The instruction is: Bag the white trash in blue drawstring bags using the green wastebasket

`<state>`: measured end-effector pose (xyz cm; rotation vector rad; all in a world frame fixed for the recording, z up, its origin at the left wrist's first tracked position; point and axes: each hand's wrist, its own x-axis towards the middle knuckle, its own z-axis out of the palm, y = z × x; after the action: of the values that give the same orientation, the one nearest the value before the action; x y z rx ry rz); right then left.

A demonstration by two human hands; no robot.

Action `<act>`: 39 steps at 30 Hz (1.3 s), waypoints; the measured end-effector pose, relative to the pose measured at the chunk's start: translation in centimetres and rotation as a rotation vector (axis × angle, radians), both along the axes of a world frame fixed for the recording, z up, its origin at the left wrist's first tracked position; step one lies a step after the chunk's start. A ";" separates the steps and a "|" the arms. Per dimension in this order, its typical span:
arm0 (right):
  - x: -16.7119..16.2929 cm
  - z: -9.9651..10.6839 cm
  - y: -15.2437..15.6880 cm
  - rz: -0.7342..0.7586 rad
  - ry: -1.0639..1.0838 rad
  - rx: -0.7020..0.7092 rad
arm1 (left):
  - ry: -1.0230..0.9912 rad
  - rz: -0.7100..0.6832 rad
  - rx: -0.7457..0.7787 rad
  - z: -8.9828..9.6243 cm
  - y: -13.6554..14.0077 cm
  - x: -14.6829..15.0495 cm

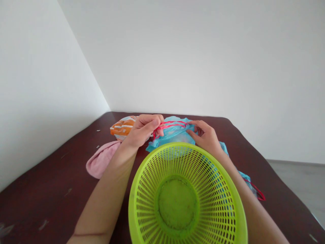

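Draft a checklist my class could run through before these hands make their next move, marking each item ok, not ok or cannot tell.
1. Left hand grips the thin red plastic string: ok.
2. Right hand is at the string's other end: ok.
3. Right hand's pinch is firm: cannot tell.
4. Crumpled translucent blue plastic bag is fully in view: not ok; the round lime-green plastic basket hides its near part.
5. Soft pink cloth is out of both hands' grip: ok; it lies beside the left forearm.
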<state>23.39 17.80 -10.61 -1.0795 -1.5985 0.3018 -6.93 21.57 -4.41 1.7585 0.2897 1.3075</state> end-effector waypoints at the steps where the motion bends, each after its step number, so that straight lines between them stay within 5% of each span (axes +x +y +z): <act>1: 0.0 0.0 0.0 -0.007 -0.017 0.005 | -0.004 0.014 -0.003 0.0 0.0 0.1; 8: -0.6 0.8 -0.7 -0.057 0.009 0.068 | -0.162 0.336 -0.005 0.1 1.6 1.0; 11: -0.9 0.9 -0.8 -0.105 0.094 0.097 | -0.312 0.367 -0.085 0.1 2.5 0.9; 17: -1.2 1.7 -1.6 -0.100 0.240 0.111 | -0.348 0.240 -0.125 0.4 2.3 0.7; 25: -1.6 4.1 -4.4 0.247 0.001 0.048 | -0.219 0.142 -0.095 0.4 0.9 1.1; 39: -0.6 0.6 -1.1 0.148 0.166 -0.210 | -0.004 -0.241 0.031 0.8 -1.1 0.3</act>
<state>22.81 16.71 -9.98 -1.0657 -1.5237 0.6538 -6.62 20.48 -3.59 1.7561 0.0526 1.1465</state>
